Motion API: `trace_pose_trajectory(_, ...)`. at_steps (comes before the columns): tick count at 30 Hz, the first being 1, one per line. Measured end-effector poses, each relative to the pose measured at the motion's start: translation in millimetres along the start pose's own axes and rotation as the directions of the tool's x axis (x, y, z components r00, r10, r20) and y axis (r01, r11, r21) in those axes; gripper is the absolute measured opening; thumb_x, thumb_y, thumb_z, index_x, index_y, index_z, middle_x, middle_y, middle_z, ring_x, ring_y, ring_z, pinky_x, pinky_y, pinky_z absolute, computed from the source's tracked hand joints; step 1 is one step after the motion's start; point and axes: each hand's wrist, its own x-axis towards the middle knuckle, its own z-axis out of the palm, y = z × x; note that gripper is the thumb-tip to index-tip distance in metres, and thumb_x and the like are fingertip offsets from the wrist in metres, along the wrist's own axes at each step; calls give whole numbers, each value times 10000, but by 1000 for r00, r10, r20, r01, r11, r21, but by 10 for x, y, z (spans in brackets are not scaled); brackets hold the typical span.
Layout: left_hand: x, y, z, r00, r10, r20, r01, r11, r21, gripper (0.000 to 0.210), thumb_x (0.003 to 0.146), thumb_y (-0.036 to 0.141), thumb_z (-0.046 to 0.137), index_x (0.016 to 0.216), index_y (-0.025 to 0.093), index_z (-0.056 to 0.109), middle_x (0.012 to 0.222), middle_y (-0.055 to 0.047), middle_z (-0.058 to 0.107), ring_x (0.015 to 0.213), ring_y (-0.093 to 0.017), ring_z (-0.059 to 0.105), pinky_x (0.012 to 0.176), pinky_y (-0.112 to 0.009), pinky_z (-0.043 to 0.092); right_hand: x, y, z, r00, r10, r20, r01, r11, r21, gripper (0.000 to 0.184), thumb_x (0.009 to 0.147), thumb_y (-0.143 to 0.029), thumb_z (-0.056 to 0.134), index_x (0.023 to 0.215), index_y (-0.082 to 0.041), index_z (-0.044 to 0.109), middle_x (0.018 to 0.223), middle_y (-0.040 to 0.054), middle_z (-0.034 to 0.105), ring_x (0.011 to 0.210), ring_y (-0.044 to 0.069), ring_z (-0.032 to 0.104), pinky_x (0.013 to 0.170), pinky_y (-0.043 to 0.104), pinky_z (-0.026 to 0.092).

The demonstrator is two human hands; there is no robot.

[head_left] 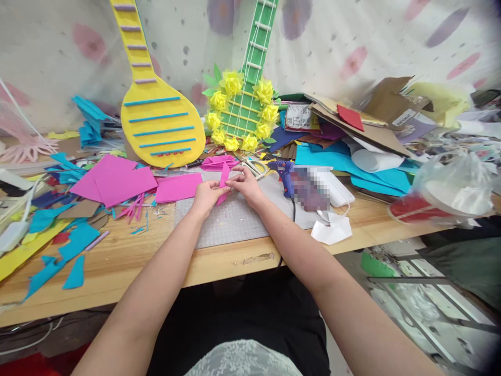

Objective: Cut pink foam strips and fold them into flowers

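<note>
A narrow folded strip of magenta paper point(224, 175) stands upright between my two hands. My left hand point(207, 196) pinches it near the lower part, fingers closed on it. From the other side, the thumb and fingertips of my right hand point(247, 186) close on the same strip. Just behind lies a magenta folded paper piece point(217, 162). To the left of my left hand sits a flat magenta rectangle point(178, 188). Under both hands is a grey cutting mat point(235, 230) with a grid.
A blue glue gun point(287, 175) and scissors point(256, 168) lie right of my hands. Yellow point(162, 117) and green point(250, 99) paper instruments lean at the back. Magenta sheets point(115, 180) and blue scraps point(80, 240) cover the left; a bagged cup point(426, 201) stands right.
</note>
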Motion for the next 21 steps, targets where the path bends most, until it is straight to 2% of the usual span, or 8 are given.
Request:
trace_pose_trajectory(5, -11, 16, 14, 1000, -13, -3, 13, 1000, 14, 307, 570, 361, 785, 742, 125, 690, 652, -35, 693, 607, -153, 646, 643, -300, 517, 27, -11, -31, 996, -42, -80, 42, 999, -5, 540, 565, -333, 742, 960, -227, 389, 626, -75, 606, 620, 121, 610, 587, 234, 461)
trace_pose_trajectory(8, 15, -16, -11, 1000, 7, -9, -6, 998, 59, 303, 606, 400, 753, 740, 134, 702, 622, -21, 681, 593, -149, 630, 630, -291, 504, 27, -19, -29, 993, -36, -114, 38, 999, 16, 522, 577, -313, 723, 955, -232, 372, 615, -83, 595, 602, 123, 615, 584, 237, 474)
trace_pose_trajectory(10, 36, -50, -37, 996, 88, -33, -81, 983, 165, 273, 635, 400, 729, 722, 141, 709, 590, -5, 667, 562, -130, 599, 601, -256, 473, 21, -26, -18, 991, -31, -131, 37, 999, 38, 517, 578, -293, 716, 950, -233, 363, 600, -91, 592, 573, 116, 608, 585, 240, 484)
trace_pose_trajectory(13, 43, -81, -64, 962, 264, -71, -215, 891, 400, 218, 692, 367, 680, 656, 154, 706, 559, 7, 652, 535, -107, 552, 549, -218, 407, 12, -33, 1, 989, -32, -144, 42, 997, 63, 506, 580, -269, 710, 942, -231, 359, 580, -98, 592, 535, 103, 594, 576, 237, 490)
trace_pose_trajectory(15, 31, -78, -61, 946, 315, -73, -247, 849, 467, 200, 705, 342, 670, 637, 157, 700, 558, 7, 650, 536, -106, 548, 540, -214, 393, 11, -34, 4, 989, -33, -144, 44, 996, 73, 502, 583, -267, 712, 939, -231, 360, 580, -101, 592, 535, 99, 594, 573, 235, 496)
trace_pose_trajectory(17, 13, -63, -41, 963, 261, -72, -214, 898, 384, 188, 723, 329, 655, 664, 155, 697, 588, 1, 663, 540, -114, 570, 554, -223, 421, 16, -34, -2, 989, -34, -145, 46, 995, 84, 505, 584, -275, 719, 938, -234, 360, 589, -103, 593, 546, 96, 599, 581, 235, 507)
trace_pose_trajectory(19, -3, -47, -14, 989, 140, -53, -125, 967, 223, 200, 756, 327, 622, 697, 148, 689, 616, -14, 674, 544, -132, 603, 582, -257, 472, 26, -31, -16, 988, -36, -148, 50, 994, 96, 519, 582, -294, 730, 939, -237, 358, 600, -108, 592, 554, 92, 602, 594, 241, 522)
trace_pose_trajectory(21, -13, -37, 7, 998, 53, -24, -50, 992, 115, 206, 772, 319, 608, 701, 137, 673, 611, -28, 672, 544, -154, 628, 606, -302, 510, 37, -27, -34, 988, -37, -150, 53, 993, 103, 541, 577, -319, 744, 941, -242, 351, 608, -111, 588, 568, 94, 609, 605, 249, 536)
